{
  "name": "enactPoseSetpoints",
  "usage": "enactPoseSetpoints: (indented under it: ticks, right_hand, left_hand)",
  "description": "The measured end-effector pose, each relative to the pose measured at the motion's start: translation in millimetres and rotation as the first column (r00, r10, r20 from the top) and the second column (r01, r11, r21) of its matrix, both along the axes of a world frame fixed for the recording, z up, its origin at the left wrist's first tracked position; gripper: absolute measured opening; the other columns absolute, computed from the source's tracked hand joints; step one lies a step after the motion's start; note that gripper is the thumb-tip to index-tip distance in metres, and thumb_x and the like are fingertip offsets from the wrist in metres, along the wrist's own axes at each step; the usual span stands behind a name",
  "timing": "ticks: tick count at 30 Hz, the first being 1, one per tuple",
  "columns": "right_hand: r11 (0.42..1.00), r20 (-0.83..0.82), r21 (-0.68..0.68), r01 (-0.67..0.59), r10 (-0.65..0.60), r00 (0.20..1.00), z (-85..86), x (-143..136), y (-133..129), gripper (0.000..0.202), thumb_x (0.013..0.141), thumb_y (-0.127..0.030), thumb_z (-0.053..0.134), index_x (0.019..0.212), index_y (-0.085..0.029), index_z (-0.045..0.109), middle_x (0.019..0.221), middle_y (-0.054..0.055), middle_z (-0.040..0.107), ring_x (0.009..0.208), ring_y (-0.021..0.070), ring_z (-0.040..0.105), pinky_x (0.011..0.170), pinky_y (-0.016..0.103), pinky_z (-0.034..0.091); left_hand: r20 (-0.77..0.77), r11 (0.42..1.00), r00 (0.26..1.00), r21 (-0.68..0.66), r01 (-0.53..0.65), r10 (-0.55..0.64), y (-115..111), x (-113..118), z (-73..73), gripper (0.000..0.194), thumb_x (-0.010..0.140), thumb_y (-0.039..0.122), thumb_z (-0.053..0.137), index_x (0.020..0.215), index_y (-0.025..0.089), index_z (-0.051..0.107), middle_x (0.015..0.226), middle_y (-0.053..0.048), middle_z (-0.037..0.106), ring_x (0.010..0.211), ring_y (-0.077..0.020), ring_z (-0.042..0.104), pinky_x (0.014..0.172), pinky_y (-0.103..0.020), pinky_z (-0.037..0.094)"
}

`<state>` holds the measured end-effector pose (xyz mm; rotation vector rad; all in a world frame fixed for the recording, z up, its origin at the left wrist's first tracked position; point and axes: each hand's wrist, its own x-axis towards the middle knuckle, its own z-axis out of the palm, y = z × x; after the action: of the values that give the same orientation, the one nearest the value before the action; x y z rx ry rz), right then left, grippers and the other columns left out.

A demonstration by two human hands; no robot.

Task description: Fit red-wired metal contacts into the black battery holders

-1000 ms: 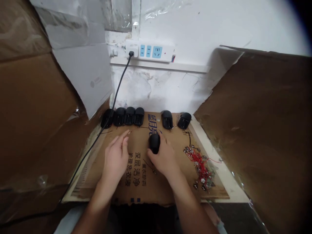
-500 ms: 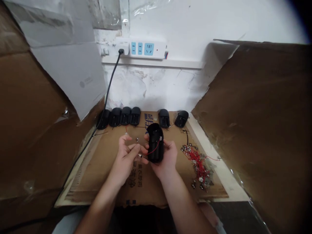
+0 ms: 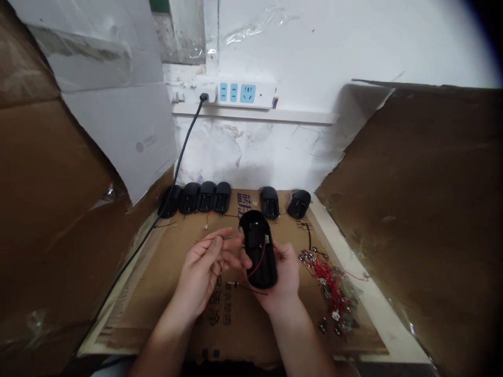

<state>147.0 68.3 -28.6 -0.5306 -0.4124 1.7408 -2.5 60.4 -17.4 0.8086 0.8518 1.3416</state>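
Note:
My right hand (image 3: 287,269) is wrapped round a black plastic housing (image 3: 257,226), its hollow side turned up toward me. A small white connector (image 3: 268,239) sits at its right edge, and a red wire (image 3: 261,262) curves down from there across the housing. Thumb and forefinger of my left hand (image 3: 204,264) pinch a thin red wire (image 3: 205,240), whose end sticks out to the left. Other left fingers reach to the housing's left side. Below them hangs a dark wire (image 3: 253,291) with a pale end; what it joins is hidden.
Several similar black housings (image 3: 222,198) stand along the wall on the cardboard sheet (image 3: 157,293). At right lies a tangle of red wires with metal contacts (image 3: 332,288). Cardboard walls (image 3: 424,220) flank both sides. A black cable (image 3: 183,152) runs from the power strip (image 3: 247,94) down the left.
The view has tilted upward a little. The housing has turned slightly in my right hand. A red wire end now shows between my left fingertips, and the dark wire hangs free below.

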Motion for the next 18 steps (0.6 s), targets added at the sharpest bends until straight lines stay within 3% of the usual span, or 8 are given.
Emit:
enactPoseSetpoints:
  ticks: [1, 3, 8, 13, 18]
  right_hand:
    - [1.000, 0.011, 0.012, -0.017, 0.017, 1.000, 1.2, -1.6, -1.2, 0.049, 0.085, -0.053, 0.049, 0.093, -0.018, 0.082, 0.075, 0.008, 0.070, 0.058, 0.0210, 0.049, 0.061, 0.038, 0.052]
    - [0.998, 0.031, 0.028, -0.048, 0.047, 0.998, 3.1, -4.9, -3.9, 0.050, 0.085, -0.055, 0.047, 0.092, -0.019, 0.081, 0.067, 0.007, 0.065, 0.058, 0.0230, 0.050, 0.062, 0.040, 0.053]
    - [0.993, 0.026, 0.040, -0.107, 0.106, 0.994, 6.0, -7.3, -9.2, 0.055, 0.084, -0.060, 0.047, 0.089, -0.017, 0.080, 0.068, 0.009, 0.065, 0.065, 0.0263, 0.058, 0.073, 0.043, 0.056]
    - [0.995, 0.022, 0.028, -0.096, 0.096, 0.995, 5.2, -4.9, -10.2, 0.056, 0.084, -0.058, 0.048, 0.096, -0.015, 0.082, 0.074, 0.011, 0.070, 0.064, 0.0255, 0.060, 0.062, 0.038, 0.052]
    - [1.000, 0.050, 0.002, -0.021, 0.021, 0.999, 4.0, -9.5, -9.6, 0.051, 0.080, -0.056, 0.053, 0.097, -0.017, 0.081, 0.076, 0.010, 0.074, 0.069, 0.0271, 0.066, 0.063, 0.038, 0.056]
  left_hand:
    - [0.012, 1.000, 1.000, -0.007, 0.000, 0.000, -0.3, 0.1, -1.6, 0.041, 0.093, 0.048, 0.082, 0.119, 0.016, 0.081, 0.079, -0.004, 0.074, 0.060, -0.0108, 0.062, 0.059, -0.023, 0.049]
    - [0.009, 1.000, 1.000, 0.012, -0.015, 0.015, -1.3, 0.4, -3.9, 0.044, 0.091, 0.054, 0.085, 0.111, 0.015, 0.084, 0.069, 0.000, 0.064, 0.059, -0.0088, 0.054, 0.057, -0.021, 0.046]
    - [-0.114, 0.994, 0.993, 0.104, -0.029, 0.041, -1.6, -0.4, -4.9, 0.044, 0.089, 0.055, 0.086, 0.110, 0.016, 0.086, 0.086, -0.007, 0.076, 0.068, -0.0138, 0.067, 0.061, -0.026, 0.054]
    - [-0.269, 0.971, 0.940, 0.168, -0.169, 0.210, 1.7, -6.0, -1.6, 0.037, 0.084, 0.044, 0.092, 0.108, 0.016, 0.087, 0.080, -0.007, 0.081, 0.066, -0.0146, 0.070, 0.064, -0.026, 0.058]
    - [-0.397, 0.960, 0.892, 0.250, -0.124, 0.219, -1.3, -8.8, 6.0, 0.024, 0.082, 0.035, 0.091, 0.097, 0.018, 0.085, 0.083, -0.007, 0.083, 0.067, -0.0181, 0.075, 0.063, -0.028, 0.062]
